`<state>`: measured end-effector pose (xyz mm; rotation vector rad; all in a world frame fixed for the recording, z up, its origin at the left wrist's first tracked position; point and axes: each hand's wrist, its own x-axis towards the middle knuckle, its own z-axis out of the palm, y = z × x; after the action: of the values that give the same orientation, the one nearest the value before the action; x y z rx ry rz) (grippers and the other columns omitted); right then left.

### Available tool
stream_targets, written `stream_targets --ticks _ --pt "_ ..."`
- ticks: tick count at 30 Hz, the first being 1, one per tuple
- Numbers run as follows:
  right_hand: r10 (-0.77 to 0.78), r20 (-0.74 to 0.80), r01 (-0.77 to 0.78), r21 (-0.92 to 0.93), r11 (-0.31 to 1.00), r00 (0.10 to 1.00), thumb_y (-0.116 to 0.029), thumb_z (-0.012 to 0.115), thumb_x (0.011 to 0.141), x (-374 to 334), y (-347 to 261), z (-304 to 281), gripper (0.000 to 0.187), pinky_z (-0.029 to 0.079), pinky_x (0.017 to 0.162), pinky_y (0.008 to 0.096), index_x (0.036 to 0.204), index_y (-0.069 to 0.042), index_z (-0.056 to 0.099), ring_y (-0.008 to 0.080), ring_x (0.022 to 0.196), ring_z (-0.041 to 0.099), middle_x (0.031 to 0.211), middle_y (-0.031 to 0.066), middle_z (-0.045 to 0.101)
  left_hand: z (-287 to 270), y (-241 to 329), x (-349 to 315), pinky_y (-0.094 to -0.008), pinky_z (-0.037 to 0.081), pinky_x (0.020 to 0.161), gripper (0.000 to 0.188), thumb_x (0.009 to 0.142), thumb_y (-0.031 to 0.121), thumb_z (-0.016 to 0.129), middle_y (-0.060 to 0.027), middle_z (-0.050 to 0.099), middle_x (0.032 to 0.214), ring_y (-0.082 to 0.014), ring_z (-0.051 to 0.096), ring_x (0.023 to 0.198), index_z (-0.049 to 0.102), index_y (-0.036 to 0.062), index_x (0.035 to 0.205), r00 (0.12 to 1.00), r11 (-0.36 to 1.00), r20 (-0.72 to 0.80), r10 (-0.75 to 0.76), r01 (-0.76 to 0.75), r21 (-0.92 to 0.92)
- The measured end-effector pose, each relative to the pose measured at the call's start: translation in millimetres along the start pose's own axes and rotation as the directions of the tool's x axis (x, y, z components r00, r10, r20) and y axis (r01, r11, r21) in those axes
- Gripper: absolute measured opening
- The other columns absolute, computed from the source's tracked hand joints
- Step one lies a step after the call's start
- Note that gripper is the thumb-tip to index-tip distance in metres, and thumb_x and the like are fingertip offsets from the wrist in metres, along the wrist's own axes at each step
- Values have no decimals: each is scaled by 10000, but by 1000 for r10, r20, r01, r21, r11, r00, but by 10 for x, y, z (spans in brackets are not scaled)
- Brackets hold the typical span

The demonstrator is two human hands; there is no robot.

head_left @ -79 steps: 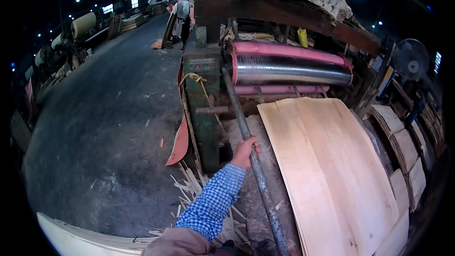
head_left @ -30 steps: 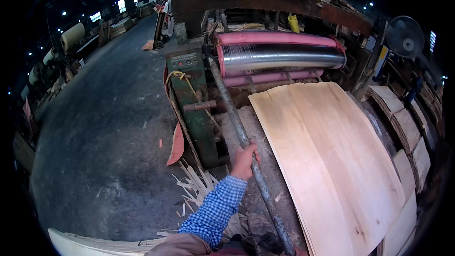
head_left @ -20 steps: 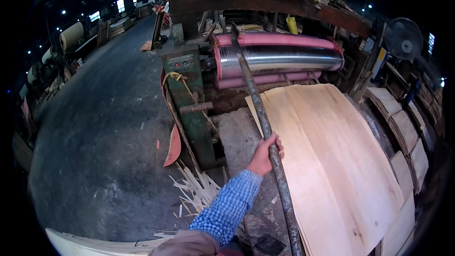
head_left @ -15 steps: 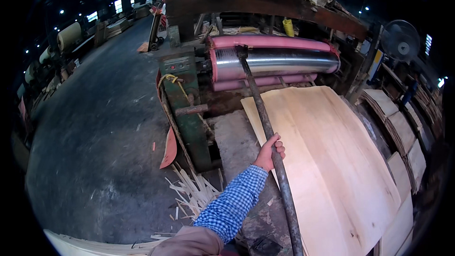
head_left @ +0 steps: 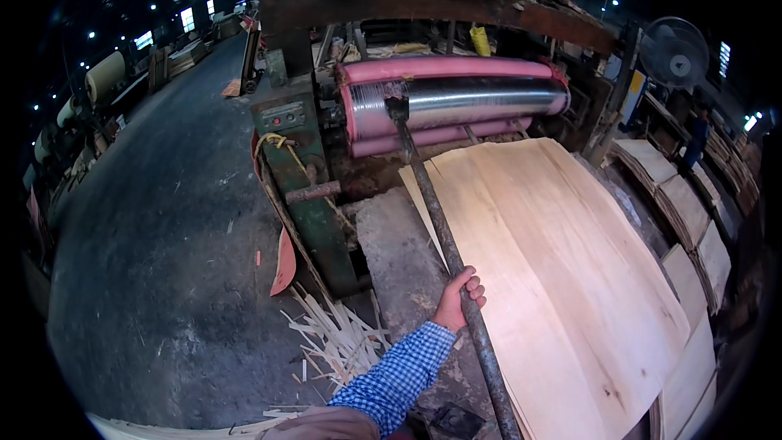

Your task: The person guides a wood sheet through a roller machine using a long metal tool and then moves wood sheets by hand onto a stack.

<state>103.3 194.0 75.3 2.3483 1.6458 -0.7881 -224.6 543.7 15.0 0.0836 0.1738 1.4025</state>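
Observation:
My left hand is wrapped round a long, dark, worn pole at about its middle. The pole runs from the lower edge up to a wider dark head, which appears to rest against a shiny steel roller. Pink rollers lie above and below the steel one. The steel surface near the head looks streaked with pink. Beneath and right of the pole lies a stack of thin wood veneer sheets. The pole's lower end runs out of view, and my right hand does not show.
A green machine housing with buttons and a yellow rope stands left of the rollers. Wood strips litter the floor beside it. More veneer stacks, a fan and a person in dark clothes are at the right.
The whole view has shifted, so the machine sits further left. The pole's head has come slightly lower on the steel roller, and my left hand stays closed round the pole, a little lower in view.

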Motion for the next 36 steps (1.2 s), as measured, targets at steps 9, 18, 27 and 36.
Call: stream_targets --ticks 9,18,27,36 --pt "-128 354 4 330 944 926 -281 613 829 295 -235 34 341 482 580 432 1032 -7 604 272 693 646 768 196 647 320 431 234 -245 392 523 108 893 232 546 55 434 620 -78 445 558 504 138 859 991 999 -123 -45 46 6" --pt "-241 466 -247 761 600 851 -315 675 777 591 -972 -45 319 497 524 390 815 -1 634 240 586 627 672 137 640 460 642 534 -292 417 388 227 798 155 652 -27 504 601 -133 501 449 460 53 864 901 733 -241 361 -114 671" --pt "-332 111 263 406 875 937 -349 694 751 645 -838 111 376 494 550 398 833 12 631 266 618 632 679 169 633 229 8 -419 -278 417 408 151 817 155 639 -15 513 602 -121 507 466 509 82 846 937 868 -301 176 -4 497" --pt "-211 68 204 100 974 975 -383 713 725 659 -134 257 436 492 575 406 850 25 627 293 651 638 687 201 625 63 487 -538 -260 419 518 97 895 235 548 45 460 614 -100 470 536 512 145 895 992 997 110 68 -63 -49"
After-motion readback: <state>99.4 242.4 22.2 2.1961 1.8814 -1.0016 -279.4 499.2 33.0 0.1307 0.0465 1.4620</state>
